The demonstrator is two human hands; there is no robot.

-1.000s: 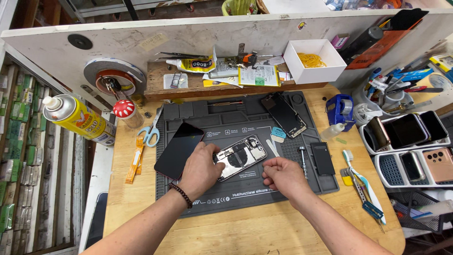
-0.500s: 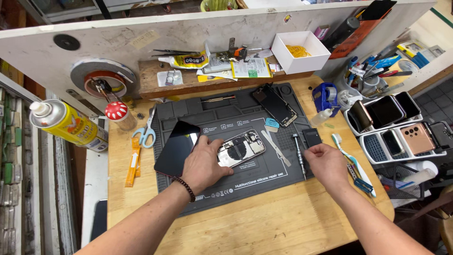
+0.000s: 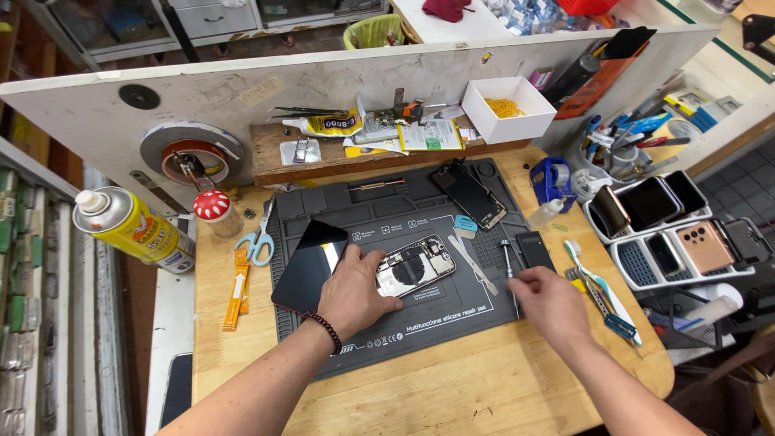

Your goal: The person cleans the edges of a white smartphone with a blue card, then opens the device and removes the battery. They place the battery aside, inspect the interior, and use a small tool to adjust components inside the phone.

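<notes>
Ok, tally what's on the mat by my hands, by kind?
Opened phone: 1, under the left hand
Black screen panel: 1
Screwdriver: 1, at the right hand
Blue pick: 1
Total: 4

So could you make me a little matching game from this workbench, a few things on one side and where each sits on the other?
Things:
1. opened phone
2. scissors
3. spray can
4. white box

Places:
A. on the shelf by the back board
B. beyond the bench's left edge
C. under the left hand, on the dark mat
D. on the wood just left of the mat

Pairs: 1-C, 2-D, 3-B, 4-A
</notes>
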